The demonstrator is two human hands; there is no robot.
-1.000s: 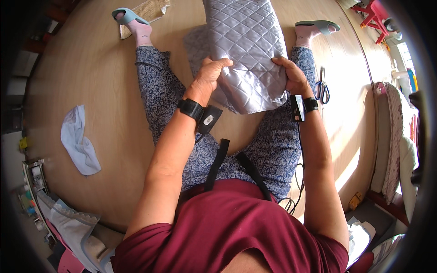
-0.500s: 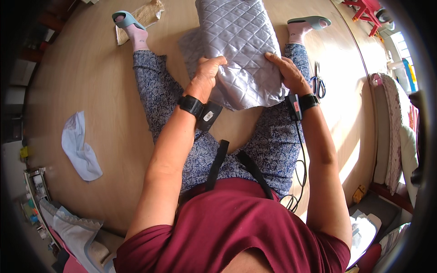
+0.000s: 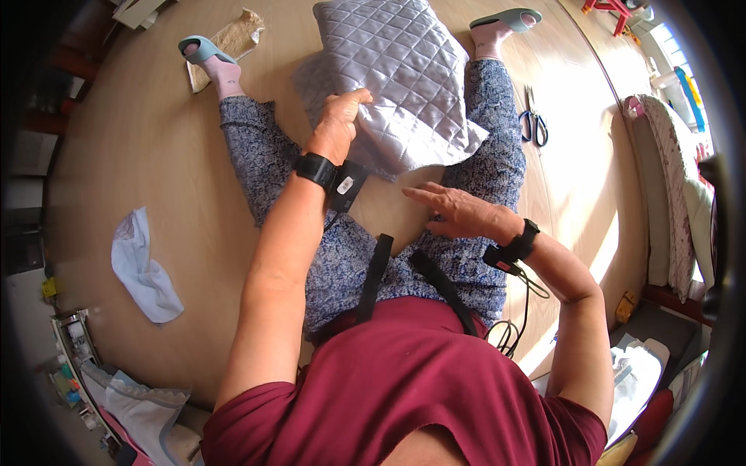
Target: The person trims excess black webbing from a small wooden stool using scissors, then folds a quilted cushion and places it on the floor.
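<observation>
A silvery grey quilted fabric piece (image 3: 396,58) with diamond stitching lies folded between my outstretched legs. My left hand (image 3: 339,116) grips its left edge, thumb on top and fingers curled beneath, partly hidden. Below the fabric's near edge, my right hand (image 3: 462,211) hovers above my right thigh, holding nothing, its fingers stretched out toward the left and apart from the cloth. Both wrists wear black straps with small boxes, and a cable trails from the right one.
Scissors (image 3: 533,124) with dark handles lie right of my right leg. A pale blue cloth (image 3: 142,264) rests on the floor at left. Near my left foot is a tan fabric piece (image 3: 233,43). Cushions (image 3: 668,186) stand along the right side.
My right hand has let go of the fabric's right edge and moved down and left toward my lap. The left hand keeps its hold; the fabric's near right corner now hangs free.
</observation>
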